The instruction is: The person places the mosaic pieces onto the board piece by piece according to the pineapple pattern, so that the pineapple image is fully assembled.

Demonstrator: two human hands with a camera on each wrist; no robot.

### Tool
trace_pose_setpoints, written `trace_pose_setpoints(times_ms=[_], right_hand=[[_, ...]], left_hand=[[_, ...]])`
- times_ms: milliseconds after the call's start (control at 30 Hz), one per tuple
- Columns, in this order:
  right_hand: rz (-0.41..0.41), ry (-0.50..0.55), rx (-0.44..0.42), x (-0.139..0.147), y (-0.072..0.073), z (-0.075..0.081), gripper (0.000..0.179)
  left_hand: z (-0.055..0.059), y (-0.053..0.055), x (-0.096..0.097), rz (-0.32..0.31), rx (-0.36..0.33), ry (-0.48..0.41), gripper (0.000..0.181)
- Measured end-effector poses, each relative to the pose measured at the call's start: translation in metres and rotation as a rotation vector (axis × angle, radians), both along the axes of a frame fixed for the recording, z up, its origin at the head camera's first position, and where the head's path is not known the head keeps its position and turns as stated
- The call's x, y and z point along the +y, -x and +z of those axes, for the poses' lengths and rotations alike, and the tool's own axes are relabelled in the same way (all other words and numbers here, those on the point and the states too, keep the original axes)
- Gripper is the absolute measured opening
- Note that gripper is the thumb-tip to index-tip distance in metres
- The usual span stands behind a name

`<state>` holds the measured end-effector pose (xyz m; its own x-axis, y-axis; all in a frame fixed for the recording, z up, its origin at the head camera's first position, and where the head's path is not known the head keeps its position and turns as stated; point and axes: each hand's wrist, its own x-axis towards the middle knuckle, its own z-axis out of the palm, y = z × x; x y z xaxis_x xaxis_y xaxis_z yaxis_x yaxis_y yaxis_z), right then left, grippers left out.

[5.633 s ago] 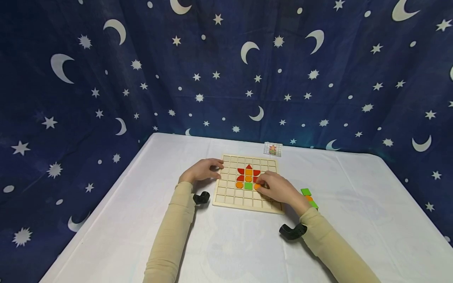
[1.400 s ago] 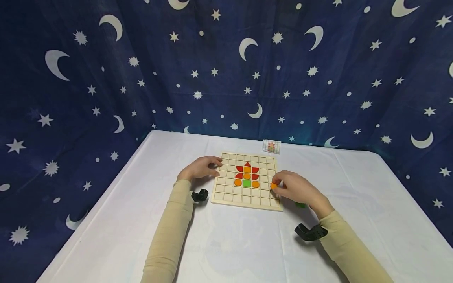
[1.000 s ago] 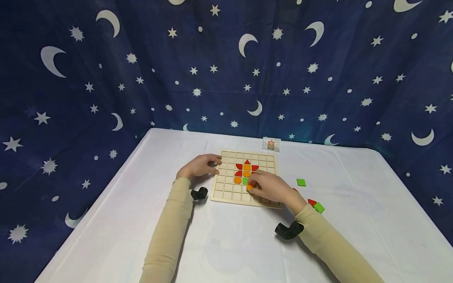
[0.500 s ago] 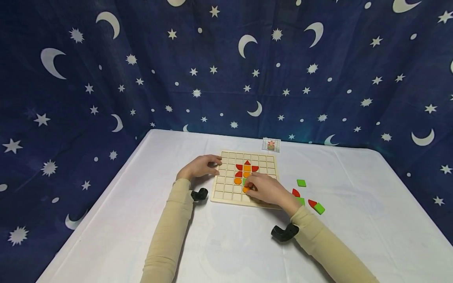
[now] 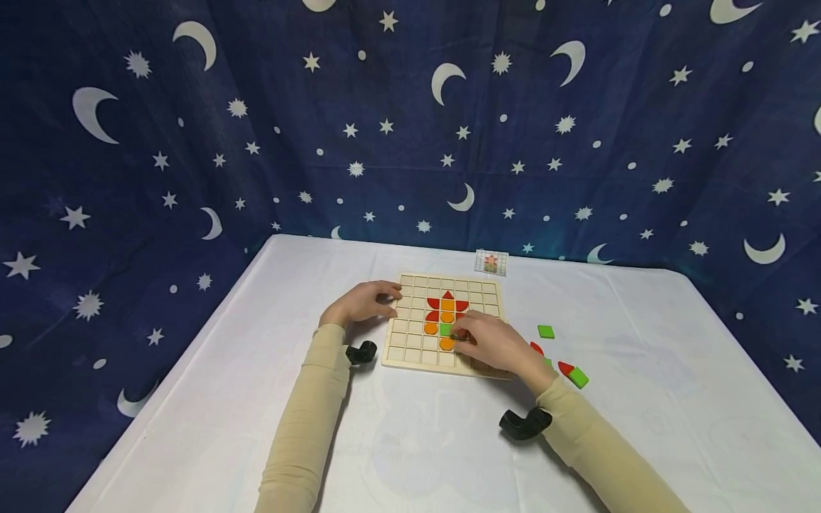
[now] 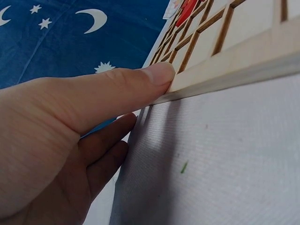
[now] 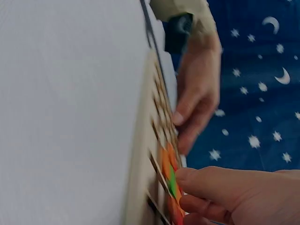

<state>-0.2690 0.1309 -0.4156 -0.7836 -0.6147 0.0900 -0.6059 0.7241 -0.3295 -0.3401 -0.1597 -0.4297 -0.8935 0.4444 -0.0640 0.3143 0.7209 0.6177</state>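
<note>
A wooden grid board (image 5: 413, 358) carries a pattern of red, orange and green pieces. My left hand (image 5: 362, 302) rests at the board's left edge, thumb and index finger spread; in the left wrist view the thumb (image 6: 136, 84) touches the board's rim. Over the right part of the pattern is my right hand (image 5: 494, 343), fingertips beside an orange disc (image 5: 446, 344) set below a green square (image 5: 445, 329). No piece shows between its fingers. It hides the cells to the right of the green square. Another orange disc (image 5: 431, 328) lies left of that square.
Loose pieces lie right of the board: a green square tile (image 5: 546, 332), a red piece (image 5: 537, 348) partly behind the wrist, and a red piece (image 5: 565, 368) against another green square (image 5: 579, 377). A small pattern card (image 5: 491, 262) lies behind the board on the white-covered table (image 5: 398, 456).
My right hand brought an orange disc from the right onto the board, set it below the green square, let go and shifted slightly right. The left hand has stayed at the edge.
</note>
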Motion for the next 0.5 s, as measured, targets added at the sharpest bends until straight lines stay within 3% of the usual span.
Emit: trace_pose_setpoints(times_ms=[267, 500], right_hand=[[-0.103, 0.022, -0.094, 0.066, 0.014, 0.016, 0.030], [-0.215, 0.018, -0.196, 0.126, 0.021, 0.018, 0.050]], left_hand=[[0.002, -0.001, 0.001, 0.000, -0.009, -0.011, 0.042], [0.000, 0.000, 0.001, 0.007, -0.012, -0.015, 0.042]])
